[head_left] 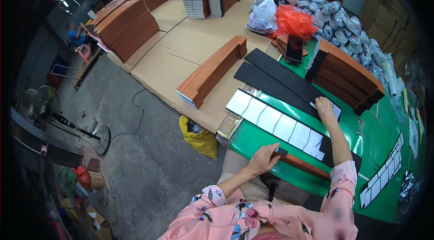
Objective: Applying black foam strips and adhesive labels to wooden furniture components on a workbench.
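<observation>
My left hand [263, 159] has its fingers closed around the end of a brown wooden strip [302, 164] at the green surface's [379, 140] near edge. It looks stiff and light, so I'd grip near the middle. My right hand [324, 108] lies flat, fingers open, on the black sheet [289, 79].

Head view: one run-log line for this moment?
left hand: grips end of brown strip | right hand: on white sheet | surface: green table

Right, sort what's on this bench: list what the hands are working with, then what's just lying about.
In hand:
left hand gripping brown strip
right hand on white-backed black strip
black strips

Lying about:
phone
red bag
yellow bag
floor fan
</observation>
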`<state>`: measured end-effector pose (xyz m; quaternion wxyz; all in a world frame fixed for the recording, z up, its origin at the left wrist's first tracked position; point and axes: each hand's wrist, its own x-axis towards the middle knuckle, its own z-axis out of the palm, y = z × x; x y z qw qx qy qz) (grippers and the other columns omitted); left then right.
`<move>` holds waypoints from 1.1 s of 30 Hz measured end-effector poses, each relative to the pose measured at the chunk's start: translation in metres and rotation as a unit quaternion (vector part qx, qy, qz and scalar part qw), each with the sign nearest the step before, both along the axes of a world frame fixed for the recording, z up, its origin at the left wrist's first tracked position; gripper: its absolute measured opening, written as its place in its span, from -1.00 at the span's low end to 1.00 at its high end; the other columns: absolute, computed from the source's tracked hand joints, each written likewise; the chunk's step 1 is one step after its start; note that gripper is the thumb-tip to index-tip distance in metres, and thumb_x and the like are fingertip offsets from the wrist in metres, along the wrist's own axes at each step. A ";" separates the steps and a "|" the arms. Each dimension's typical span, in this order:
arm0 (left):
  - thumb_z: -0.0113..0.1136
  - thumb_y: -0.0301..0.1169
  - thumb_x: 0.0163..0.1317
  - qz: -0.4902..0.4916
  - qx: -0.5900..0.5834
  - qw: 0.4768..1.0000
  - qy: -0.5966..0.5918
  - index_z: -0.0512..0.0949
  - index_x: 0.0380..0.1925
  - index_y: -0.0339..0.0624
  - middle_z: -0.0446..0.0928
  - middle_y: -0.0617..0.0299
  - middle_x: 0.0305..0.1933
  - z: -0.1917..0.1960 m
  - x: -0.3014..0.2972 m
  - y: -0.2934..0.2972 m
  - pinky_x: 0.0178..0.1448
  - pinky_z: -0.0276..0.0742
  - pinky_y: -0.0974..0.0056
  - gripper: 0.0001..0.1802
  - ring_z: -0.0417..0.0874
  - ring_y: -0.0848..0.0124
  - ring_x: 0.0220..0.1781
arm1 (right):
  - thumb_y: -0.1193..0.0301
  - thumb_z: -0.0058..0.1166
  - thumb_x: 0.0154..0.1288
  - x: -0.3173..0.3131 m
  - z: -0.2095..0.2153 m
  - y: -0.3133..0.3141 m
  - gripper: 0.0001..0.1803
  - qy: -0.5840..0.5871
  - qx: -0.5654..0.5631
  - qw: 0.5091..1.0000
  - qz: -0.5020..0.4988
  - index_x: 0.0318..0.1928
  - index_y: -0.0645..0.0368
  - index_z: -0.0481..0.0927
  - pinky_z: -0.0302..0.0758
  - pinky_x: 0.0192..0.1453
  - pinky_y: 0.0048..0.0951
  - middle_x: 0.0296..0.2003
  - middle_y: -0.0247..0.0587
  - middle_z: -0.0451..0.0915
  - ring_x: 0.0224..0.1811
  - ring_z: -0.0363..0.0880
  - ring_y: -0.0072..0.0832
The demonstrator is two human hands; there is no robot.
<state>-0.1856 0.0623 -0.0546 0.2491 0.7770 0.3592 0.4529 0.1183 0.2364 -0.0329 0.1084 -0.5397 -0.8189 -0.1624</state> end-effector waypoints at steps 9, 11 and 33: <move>0.21 -0.46 0.07 0.007 0.027 1.000 -0.008 0.25 0.11 -0.30 0.48 -0.07 -0.22 -0.002 0.001 0.001 -0.17 0.43 0.08 -0.42 0.50 0.02 -0.30 | 0.57 -0.09 0.07 0.002 -0.005 0.001 -0.93 0.015 0.026 0.999 -0.017 -0.39 0.25 0.46 0.52 -0.27 -0.22 -0.45 -0.06 0.49 -0.34 0.53 -0.20; 0.21 -0.47 0.07 0.005 0.019 1.000 -0.004 0.25 0.11 -0.29 0.48 -0.07 -0.22 -0.003 0.001 0.000 -0.18 0.43 0.08 -0.42 0.50 0.02 -0.30 | 0.55 -0.09 0.11 0.008 -0.004 0.005 -0.89 0.045 0.033 0.998 -0.029 -0.34 0.26 0.49 0.53 -0.26 -0.21 -0.43 -0.06 0.53 -0.36 0.55 -0.19; 0.17 -0.44 0.15 0.057 -0.206 0.977 -0.008 0.38 0.05 -0.29 0.53 -0.08 -0.19 0.020 -0.066 0.056 -0.06 0.45 0.24 -0.56 0.57 0.10 -0.15 | 0.46 -0.17 0.40 0.057 0.055 -0.243 -0.73 0.766 -0.316 0.536 -0.164 0.02 0.35 0.43 0.59 -0.15 -0.50 -0.30 -0.28 0.52 -0.27 0.54 -0.57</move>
